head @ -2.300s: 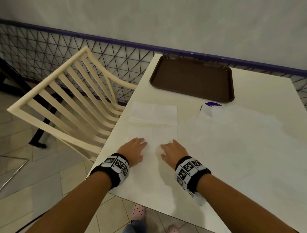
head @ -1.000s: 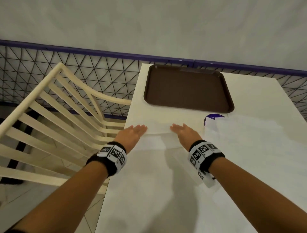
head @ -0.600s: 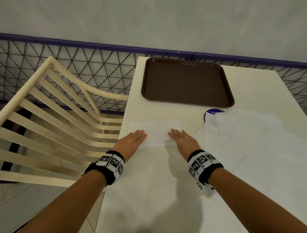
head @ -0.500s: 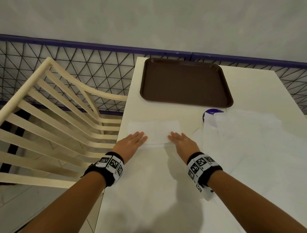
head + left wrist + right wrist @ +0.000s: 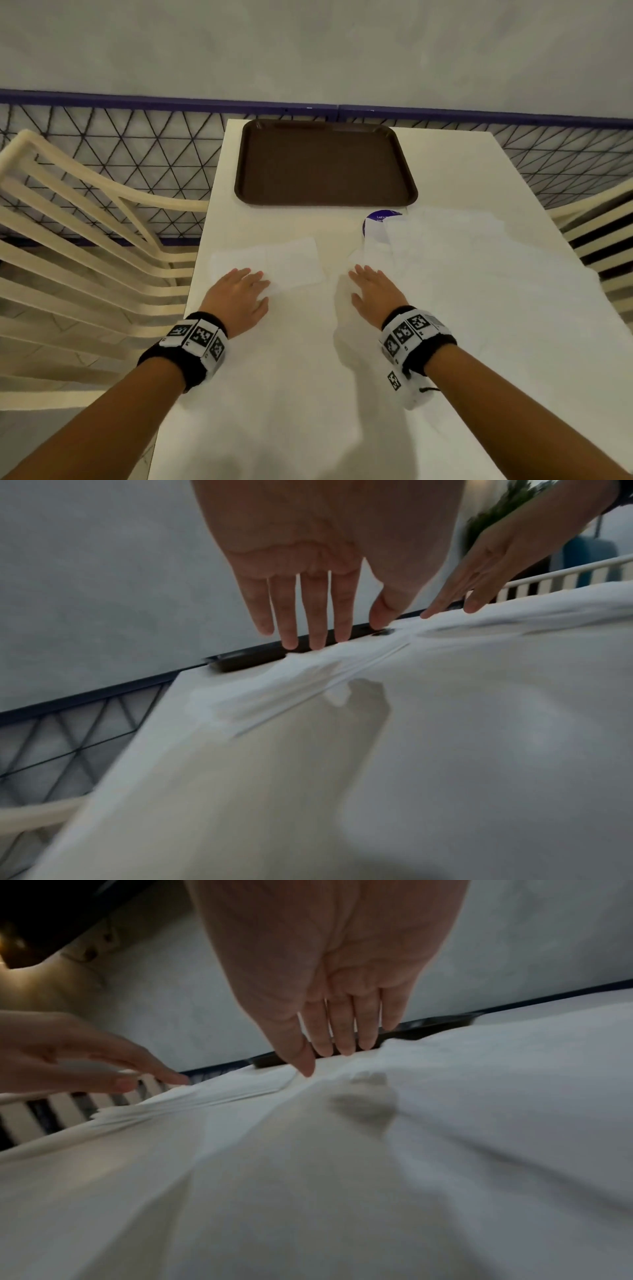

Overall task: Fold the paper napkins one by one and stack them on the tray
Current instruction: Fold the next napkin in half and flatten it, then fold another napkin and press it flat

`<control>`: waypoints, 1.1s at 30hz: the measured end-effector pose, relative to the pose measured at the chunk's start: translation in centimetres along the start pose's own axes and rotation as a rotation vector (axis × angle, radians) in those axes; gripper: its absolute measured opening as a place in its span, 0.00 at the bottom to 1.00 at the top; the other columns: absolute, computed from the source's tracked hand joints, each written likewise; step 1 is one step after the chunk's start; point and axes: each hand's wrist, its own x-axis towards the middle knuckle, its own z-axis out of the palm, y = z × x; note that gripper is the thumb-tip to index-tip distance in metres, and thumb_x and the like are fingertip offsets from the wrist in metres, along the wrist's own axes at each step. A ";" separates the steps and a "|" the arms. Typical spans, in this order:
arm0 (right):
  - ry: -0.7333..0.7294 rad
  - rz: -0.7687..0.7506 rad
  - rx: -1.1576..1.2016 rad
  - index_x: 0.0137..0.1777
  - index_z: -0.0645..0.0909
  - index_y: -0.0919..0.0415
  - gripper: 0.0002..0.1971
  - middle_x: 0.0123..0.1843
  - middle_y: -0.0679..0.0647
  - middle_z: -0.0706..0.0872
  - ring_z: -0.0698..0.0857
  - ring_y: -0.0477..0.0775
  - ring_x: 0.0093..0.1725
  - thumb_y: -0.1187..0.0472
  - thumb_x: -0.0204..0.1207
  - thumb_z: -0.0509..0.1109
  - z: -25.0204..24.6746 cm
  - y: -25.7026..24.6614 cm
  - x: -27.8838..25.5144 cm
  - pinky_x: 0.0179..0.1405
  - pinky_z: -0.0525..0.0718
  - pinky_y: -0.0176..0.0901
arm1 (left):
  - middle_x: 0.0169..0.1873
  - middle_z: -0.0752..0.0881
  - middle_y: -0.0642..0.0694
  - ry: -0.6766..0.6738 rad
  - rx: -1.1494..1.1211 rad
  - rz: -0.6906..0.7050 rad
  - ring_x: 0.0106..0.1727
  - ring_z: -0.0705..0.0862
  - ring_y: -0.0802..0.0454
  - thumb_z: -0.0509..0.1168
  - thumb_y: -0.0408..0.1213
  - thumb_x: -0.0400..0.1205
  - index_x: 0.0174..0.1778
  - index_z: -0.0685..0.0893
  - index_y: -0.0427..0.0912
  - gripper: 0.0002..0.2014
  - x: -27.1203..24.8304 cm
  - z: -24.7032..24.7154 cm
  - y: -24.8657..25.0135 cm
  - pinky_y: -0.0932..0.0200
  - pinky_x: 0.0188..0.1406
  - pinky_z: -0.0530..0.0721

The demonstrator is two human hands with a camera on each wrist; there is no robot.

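A folded white napkin (image 5: 274,263) lies on the white table near its left edge, in front of the brown tray (image 5: 325,164). My left hand (image 5: 239,294) lies flat with straight fingers, its fingertips on the napkin's near left part (image 5: 301,664). My right hand (image 5: 370,289) is flat and open at the left edge of a loose pile of unfolded white napkins (image 5: 479,267), to the right of the folded one. In the right wrist view the folded napkin (image 5: 212,1093) shows several layers. The tray (image 5: 428,1028) has nothing on it.
A round purple-lidded item (image 5: 382,219) sits half under the napkin pile just in front of the tray. Cream slatted chairs stand at the left (image 5: 85,240) and right (image 5: 599,233) of the table. A black wire fence (image 5: 137,154) with a purple rail runs behind.
My right hand has left the folded napkin and moved right to the loose pile. My left hand stays on the napkin's left part. The head view has shifted slightly.
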 end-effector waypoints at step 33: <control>-0.072 0.265 0.238 0.78 0.62 0.51 0.30 0.83 0.52 0.53 0.59 0.54 0.81 0.45 0.78 0.63 4.4 12.1 -14.6 0.79 0.60 0.47 | 0.73 0.68 0.47 -0.215 -0.019 0.402 0.68 0.72 0.45 0.53 0.40 0.86 0.77 0.65 0.56 0.22 8.0 0.5 22.5 0.54 0.64 0.72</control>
